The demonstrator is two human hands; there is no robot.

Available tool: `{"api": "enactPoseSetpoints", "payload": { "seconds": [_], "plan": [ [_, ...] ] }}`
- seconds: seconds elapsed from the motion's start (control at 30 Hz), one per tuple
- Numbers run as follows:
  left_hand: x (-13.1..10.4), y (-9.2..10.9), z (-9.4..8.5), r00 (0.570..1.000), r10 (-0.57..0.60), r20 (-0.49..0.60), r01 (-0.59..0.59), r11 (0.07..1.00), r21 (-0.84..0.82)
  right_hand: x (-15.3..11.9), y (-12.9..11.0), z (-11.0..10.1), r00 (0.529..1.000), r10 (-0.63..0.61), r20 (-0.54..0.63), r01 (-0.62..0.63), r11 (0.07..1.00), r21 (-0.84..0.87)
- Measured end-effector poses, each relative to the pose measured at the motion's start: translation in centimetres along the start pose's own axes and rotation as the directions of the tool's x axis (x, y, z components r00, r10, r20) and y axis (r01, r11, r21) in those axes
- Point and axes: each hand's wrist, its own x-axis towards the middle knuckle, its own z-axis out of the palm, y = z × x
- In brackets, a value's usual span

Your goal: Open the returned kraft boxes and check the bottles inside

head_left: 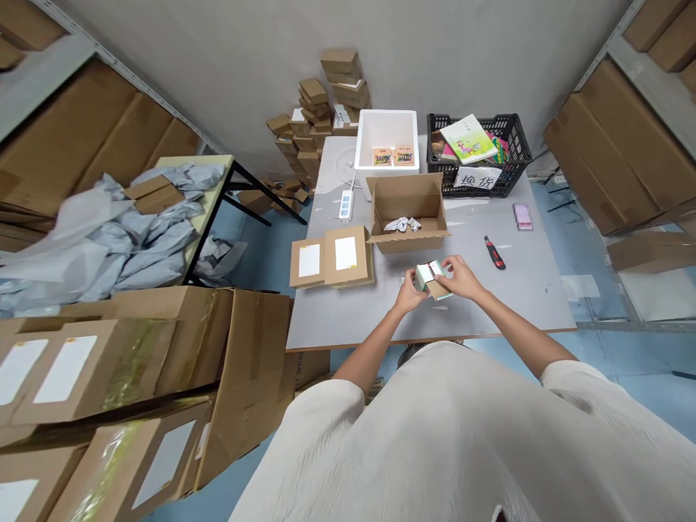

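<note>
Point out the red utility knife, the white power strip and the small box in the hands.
Red utility knife (494, 253), head view, mid-handle.
White power strip (346, 204), head view, its middle.
Small box (432, 279), head view, top face.

Both hands meet over the grey counter (348, 319), the left hand (409, 292) and right hand (461, 277) gripping a small box (431, 279) between them. At twelve o'clock from it sits an open carton (409, 210); a red knife (494, 253) lies at two o'clock, two flat labelled parcels (331, 259) at nine o'clock.
</note>
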Motion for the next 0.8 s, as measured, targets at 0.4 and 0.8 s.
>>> {"api": "enactPoseSetpoints", "payload": {
  "seconds": [0.4,0.8],
  "plan": [
    [0.3,0.6,0.6,0.987,0.158,0.04,-0.163,0.933,0.32,0.2,2.4,3.3,0.996,0.087,-0.012,-0.087,0.97,-0.227],
    [1.0,3.6,-2.4,0.902,0.165,0.398,-0.409,0.624,0.666,0.9,5.1,3.2,0.996,-0.003,0.093,0.016,0.991,-0.133]
  ]
}}
